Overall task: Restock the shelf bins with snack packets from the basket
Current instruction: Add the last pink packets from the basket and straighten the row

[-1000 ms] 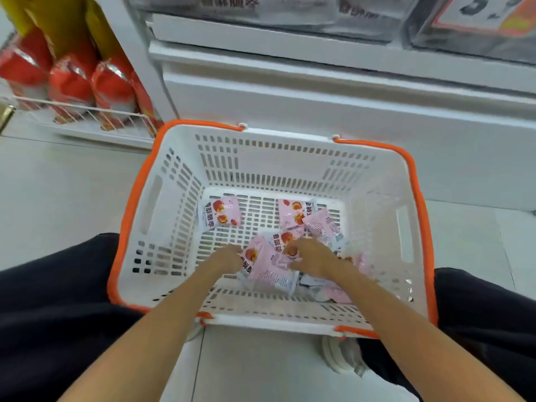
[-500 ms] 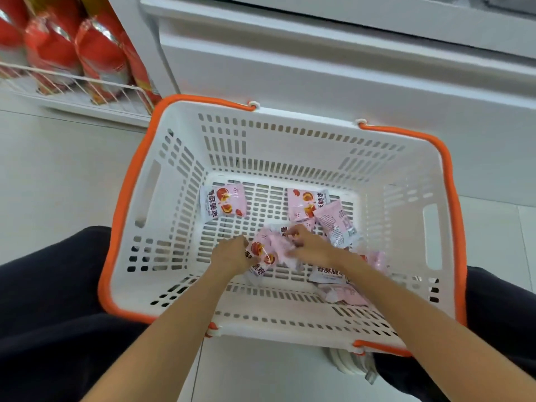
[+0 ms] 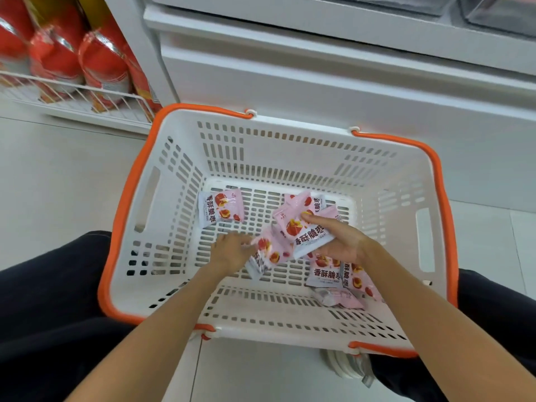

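A white plastic basket [image 3: 185,181] with slotted walls, a grid floor and orange rim handles sits on the pale tiled floor [image 3: 58,175] before a white shelf unit [image 3: 290,68]; glossy red bags [image 3: 98,62] stand in a wire rack [image 3: 72,94]. Inside lie flat, crinkly pink snack packets [image 3: 327,272], one lone packet [image 3: 221,208] beyond the left fingers. The right hand [image 3: 338,242] grips a bunch of packets [image 3: 307,227] between thumb and curled fingers; the left hand [image 3: 229,250] pinches a blurred packet [image 3: 269,253].
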Tool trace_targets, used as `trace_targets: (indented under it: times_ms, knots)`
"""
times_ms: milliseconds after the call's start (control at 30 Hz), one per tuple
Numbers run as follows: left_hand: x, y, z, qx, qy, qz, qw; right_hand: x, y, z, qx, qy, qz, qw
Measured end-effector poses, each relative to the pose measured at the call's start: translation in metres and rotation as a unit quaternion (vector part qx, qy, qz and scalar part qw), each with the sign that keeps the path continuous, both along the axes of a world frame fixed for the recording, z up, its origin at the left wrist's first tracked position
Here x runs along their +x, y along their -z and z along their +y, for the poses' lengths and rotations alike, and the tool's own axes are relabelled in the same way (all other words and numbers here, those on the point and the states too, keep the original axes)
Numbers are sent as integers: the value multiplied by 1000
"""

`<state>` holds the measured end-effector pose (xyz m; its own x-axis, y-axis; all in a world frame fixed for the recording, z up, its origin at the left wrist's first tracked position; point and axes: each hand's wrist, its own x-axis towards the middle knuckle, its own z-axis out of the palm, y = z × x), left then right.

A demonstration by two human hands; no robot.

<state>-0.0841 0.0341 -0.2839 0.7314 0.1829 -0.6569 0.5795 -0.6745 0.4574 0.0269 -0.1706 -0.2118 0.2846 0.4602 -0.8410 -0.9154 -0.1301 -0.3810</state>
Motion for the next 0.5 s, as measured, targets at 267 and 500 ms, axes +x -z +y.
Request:
trace_targets:
  times_ms: [267, 500]
  knots:
    - [21, -42, 14, -221, -298, -36, 928, 3, 0, 9, -128, -331, -178, 918]
    - [31, -80, 18, -221, 10, 68, 973, 28, -31, 29, -184, -599, -310, 715]
